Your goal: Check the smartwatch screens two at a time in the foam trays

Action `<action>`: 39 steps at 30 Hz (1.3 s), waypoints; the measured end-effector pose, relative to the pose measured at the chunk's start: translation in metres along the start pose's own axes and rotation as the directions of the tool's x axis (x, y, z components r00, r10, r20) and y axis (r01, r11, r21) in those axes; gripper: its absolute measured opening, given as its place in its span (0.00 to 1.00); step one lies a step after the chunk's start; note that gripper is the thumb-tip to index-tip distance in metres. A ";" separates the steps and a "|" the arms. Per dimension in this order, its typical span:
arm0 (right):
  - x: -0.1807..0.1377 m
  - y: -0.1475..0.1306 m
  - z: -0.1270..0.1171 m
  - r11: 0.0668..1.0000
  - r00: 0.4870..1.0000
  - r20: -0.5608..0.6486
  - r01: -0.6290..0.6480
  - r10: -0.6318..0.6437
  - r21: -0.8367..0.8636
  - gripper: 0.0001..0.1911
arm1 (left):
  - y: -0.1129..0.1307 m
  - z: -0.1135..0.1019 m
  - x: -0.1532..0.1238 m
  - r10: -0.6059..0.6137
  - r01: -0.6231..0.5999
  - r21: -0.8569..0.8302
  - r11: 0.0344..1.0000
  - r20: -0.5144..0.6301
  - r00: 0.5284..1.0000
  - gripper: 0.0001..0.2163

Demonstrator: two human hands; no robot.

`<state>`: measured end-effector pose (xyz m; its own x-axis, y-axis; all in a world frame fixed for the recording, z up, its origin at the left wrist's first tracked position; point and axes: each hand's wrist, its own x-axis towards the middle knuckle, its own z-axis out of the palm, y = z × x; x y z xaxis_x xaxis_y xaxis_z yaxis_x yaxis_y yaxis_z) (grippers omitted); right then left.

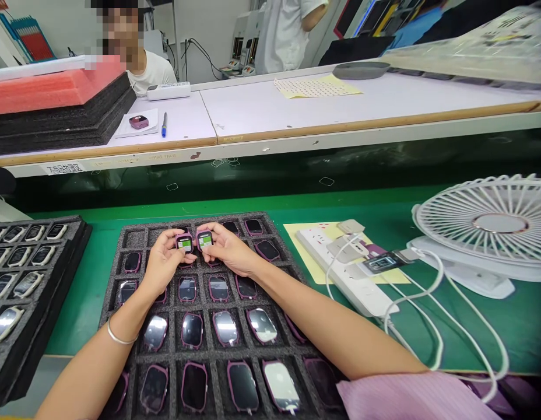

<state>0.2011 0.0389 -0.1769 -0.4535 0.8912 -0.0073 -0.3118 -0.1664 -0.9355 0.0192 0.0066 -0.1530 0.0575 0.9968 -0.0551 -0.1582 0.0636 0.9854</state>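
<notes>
My left hand (163, 261) and my right hand (227, 249) meet above a black foam tray (139, 236) with rows of pockets. Between the fingers of my left hand is a small pink-framed smartwatch body (184, 243) with a lit green-and-white screen. My right hand pinches a matching smartwatch body (204, 239), also lit. The two bodies sit close together just above the tray's top rows. Several dark-screened, pink-framed watch bodies (194, 379) lie in the pockets beneath my forearms. My hands hide some of the top pockets.
To the left lies a second foam tray (25, 274) of pale-framed watch bodies. To the right are a white power strip (340, 274), white cables (428, 309) and a white desk fan (484, 227) on the green mat. A co-worker (150, 70) sits beyond a raised shelf (270, 111).
</notes>
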 end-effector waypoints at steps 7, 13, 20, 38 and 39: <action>0.000 -0.002 0.005 0.994 0.997 -0.033 -0.061 0.064 0.088 0.18 | -0.001 -0.002 -0.001 -0.059 0.060 -0.032 0.998 0.018 0.998 0.17; -0.002 -0.004 0.005 0.998 0.999 -0.017 -0.034 0.035 0.061 0.20 | 0.002 -0.002 -0.002 -0.056 0.057 -0.060 0.997 0.021 0.998 0.16; -0.001 -0.001 0.004 0.999 1.000 -0.008 -0.017 0.017 0.038 0.20 | 0.004 -0.001 -0.003 -0.058 0.060 -0.057 0.997 0.034 0.998 0.17; -0.003 -0.004 0.003 0.999 0.999 0.036 -0.022 0.020 0.047 0.19 | 0.004 -0.002 -0.003 -0.041 0.042 -0.024 0.999 0.019 0.999 0.18; -0.003 -0.003 0.003 0.999 0.999 0.033 -0.018 0.017 0.040 0.19 | 0.004 -0.002 -0.004 -0.041 0.042 -0.021 0.999 0.022 0.999 0.18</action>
<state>0.2009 0.0360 -0.1732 -0.4860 0.8739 -0.0112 -0.3364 -0.1989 -0.9205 0.0169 0.0033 -0.1491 0.0853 0.9921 -0.0924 -0.1767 0.1063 0.9785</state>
